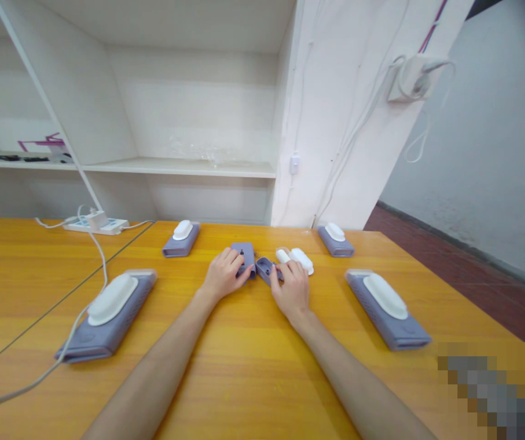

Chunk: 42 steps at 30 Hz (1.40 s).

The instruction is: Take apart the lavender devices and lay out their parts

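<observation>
My left hand [225,274] is closed on a small purple-grey box-like case [244,249], thumb at its near right edge and fingers over its front. Beside it, my right hand [292,289] grips a hollow purple-grey shell [263,266] with a rounded end, its open side facing up. The two pieces lie close together on the wooden table [257,366], and I cannot tell whether they touch. Just beyond my right fingers are a white rounded piece [302,259] and a smaller white piece [283,254], partly hidden by the hand.
Purple-grey boxes topped with white ovals stand at near left [101,324], far left [182,237], far right [336,238] and near right [388,308]. A white cable [99,250] runs from a power strip [101,225] across the near left box. White shelves [189,166] rise behind.
</observation>
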{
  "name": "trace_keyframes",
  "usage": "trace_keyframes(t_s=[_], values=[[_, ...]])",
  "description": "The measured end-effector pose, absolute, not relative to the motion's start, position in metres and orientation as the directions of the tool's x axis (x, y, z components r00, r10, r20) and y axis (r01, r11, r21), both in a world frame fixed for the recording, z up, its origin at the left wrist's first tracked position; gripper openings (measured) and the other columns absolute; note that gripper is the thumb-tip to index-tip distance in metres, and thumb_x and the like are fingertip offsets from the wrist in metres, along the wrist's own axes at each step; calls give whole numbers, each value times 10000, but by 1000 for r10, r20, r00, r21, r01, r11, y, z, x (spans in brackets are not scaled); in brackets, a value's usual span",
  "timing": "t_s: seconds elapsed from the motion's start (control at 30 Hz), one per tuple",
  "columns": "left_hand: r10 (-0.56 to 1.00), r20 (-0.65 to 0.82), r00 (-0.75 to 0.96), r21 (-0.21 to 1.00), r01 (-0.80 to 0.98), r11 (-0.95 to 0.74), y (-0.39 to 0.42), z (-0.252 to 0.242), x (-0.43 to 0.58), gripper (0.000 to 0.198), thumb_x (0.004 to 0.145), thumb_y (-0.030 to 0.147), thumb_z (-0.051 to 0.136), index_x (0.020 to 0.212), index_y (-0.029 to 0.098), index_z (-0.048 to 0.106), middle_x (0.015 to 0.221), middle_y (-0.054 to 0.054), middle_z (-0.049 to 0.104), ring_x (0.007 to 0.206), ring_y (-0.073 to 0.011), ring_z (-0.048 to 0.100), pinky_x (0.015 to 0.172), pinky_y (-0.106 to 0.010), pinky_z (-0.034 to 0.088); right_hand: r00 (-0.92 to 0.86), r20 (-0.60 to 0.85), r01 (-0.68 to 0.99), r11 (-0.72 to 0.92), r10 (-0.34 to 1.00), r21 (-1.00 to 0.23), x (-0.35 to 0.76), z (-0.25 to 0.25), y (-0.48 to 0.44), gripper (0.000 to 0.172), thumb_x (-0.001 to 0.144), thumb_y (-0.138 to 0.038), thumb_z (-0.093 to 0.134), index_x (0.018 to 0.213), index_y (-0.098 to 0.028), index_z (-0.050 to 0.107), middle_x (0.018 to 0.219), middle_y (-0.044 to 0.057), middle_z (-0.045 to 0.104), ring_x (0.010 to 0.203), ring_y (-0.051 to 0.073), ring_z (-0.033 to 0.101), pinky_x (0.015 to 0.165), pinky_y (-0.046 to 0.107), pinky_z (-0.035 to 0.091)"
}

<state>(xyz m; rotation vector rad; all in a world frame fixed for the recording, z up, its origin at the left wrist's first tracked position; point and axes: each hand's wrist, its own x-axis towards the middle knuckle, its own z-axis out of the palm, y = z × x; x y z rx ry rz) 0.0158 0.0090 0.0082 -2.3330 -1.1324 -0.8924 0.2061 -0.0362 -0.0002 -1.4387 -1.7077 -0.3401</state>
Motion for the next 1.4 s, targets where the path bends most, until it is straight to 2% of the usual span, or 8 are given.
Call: trace_keyframes(t_s=[0.17,0.3,0.5,0.63,0.77,1.0,1.4], values=[[558,672,487,-111,811,-575,15,3,16,303,900,416,412,732,198,540,776,-62,580,796,-194,532,693,-321,415,6,739,888,337,674,-314,207,-1,-36,223,894,-246,447,710,-187,558,804,63,538,836,197,481,781,323,370],[608,684,403,-30,848,-529,24,-2,14,302,902,423,420,786,191,575,798,-64,621,804,-191,559,709,-315,433,0,744,882,350,668,-314,207,-1,-36,228,893,-245,450,696,-191,550,788,59,531,826,196,482,777,320,379],[661,670,338,108,836,-537,40,-11,13,252,912,348,412,974,207,611,1083,-75,634,1009,-211,567,871,-368,459,-1,740,889,339,673,-307,207,-1,-36,227,886,-243,455,688,-194,554,787,61,539,826,201,490,778,325,375],[679,642,356,144,814,-563,52,-17,14,300,916,302,389,1125,191,573,1224,-88,576,1167,-210,501,992,-389,410,-1,722,896,321,692,-306,207,-1,-36,220,888,-244,452,705,-195,563,804,58,552,838,200,497,794,322,368],[701,604,380,168,798,-578,63,-20,15,336,922,252,357,1197,171,533,1288,-104,531,1239,-210,444,1027,-407,374,0,710,909,295,704,-293,207,-2,-36,209,884,-246,458,723,-196,581,813,56,560,852,201,500,797,320,358],[765,525,373,141,849,-510,82,-10,28,291,907,218,385,1146,257,547,1278,-74,545,1216,-257,460,1019,-579,270,19,718,909,287,696,-303,208,-2,-36,195,879,-246,467,733,-196,587,834,65,552,866,211,485,787,335,345],[745,518,419,137,820,-556,106,-4,43,257,880,187,437,1085,232,586,1230,-97,575,1151,-248,515,977,-496,357,105,740,910,236,664,-342,211,1,-36,132,863,-235,497,799,-197,607,901,68,556,910,227,462,810,368,301]])
